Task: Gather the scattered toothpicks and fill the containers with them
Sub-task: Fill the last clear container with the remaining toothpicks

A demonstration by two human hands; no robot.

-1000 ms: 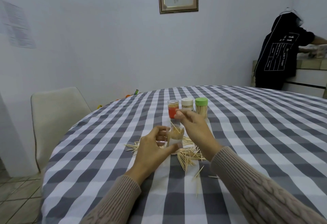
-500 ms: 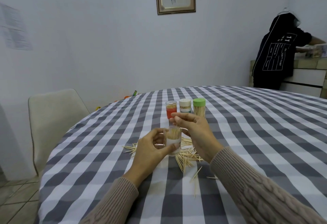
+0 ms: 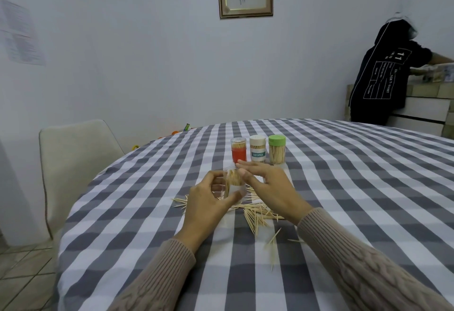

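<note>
- Left hand [image 3: 205, 202] grips small clear plastic container [image 3: 234, 184] of wooden toothpicks, fingers curled round it, above grey-white checked table [image 3: 356, 187].
- Right hand [image 3: 266, 184] beside its rim, fingers straight, holding nothing.
- Loose wooden toothpicks [image 3: 258, 214] scattered on table below hands.
- Three filled jars [image 3: 258, 149] stand behind.

Left hand [image 3: 206, 202] holding clear container [image 3: 233, 184] of toothpicks, right hand [image 3: 267, 185] open beside it, scattered toothpicks [image 3: 258, 214] on checkered table [image 3: 344, 187]
</note>
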